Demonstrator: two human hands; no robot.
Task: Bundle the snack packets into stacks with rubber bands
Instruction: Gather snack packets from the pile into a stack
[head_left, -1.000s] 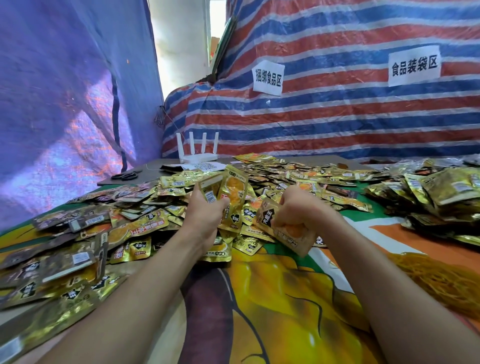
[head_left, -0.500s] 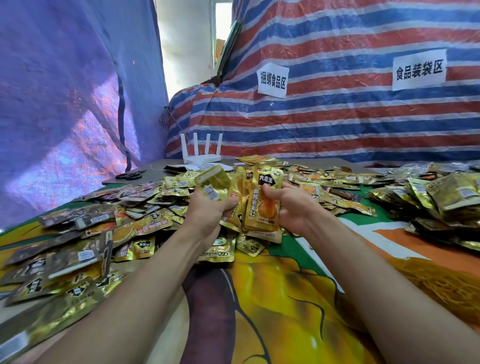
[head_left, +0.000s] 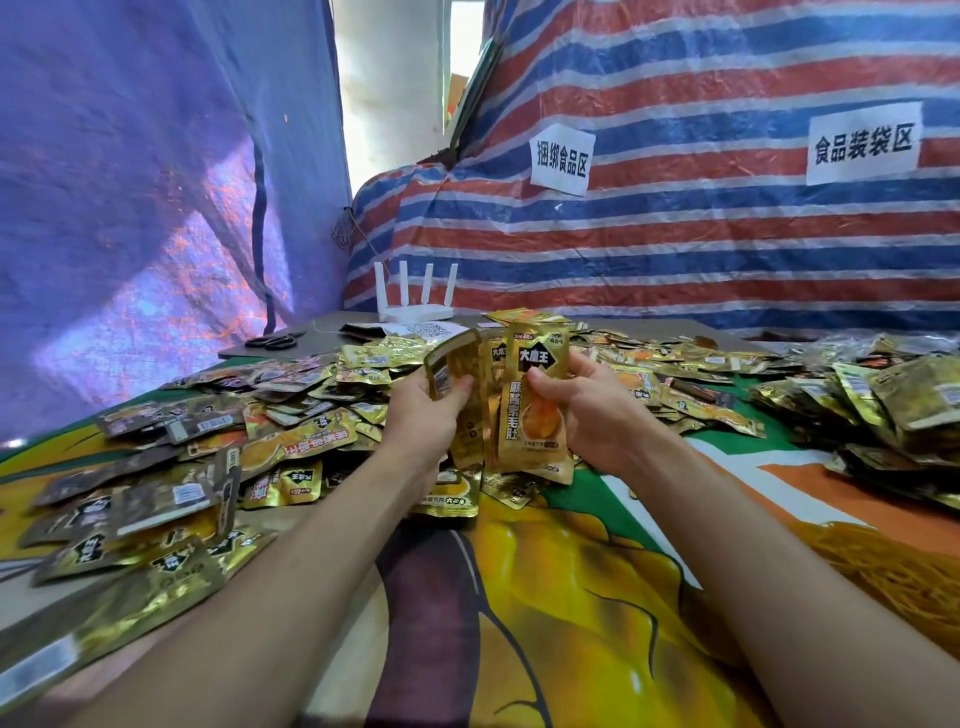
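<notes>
Head view. Left hand (head_left: 415, 415): fingers curled round a small upright stack of packets (head_left: 453, 366), held above the near edge of the pile. Right hand (head_left: 587, 415): thumb and fingers pinched one gold packet (head_left: 532, 410), upright, printed face toward the camera, just beside the stack's right side. Loose packets (head_left: 291, 441): spread over the left and middle of the printed tablecloth (head_left: 545, 597). More packets (head_left: 893, 395): heaped at right. Rubber bands (head_left: 883, 566): yellow heap, near right. Router (head_left: 415, 307) and scissors (head_left: 270, 341): far left.
</notes>
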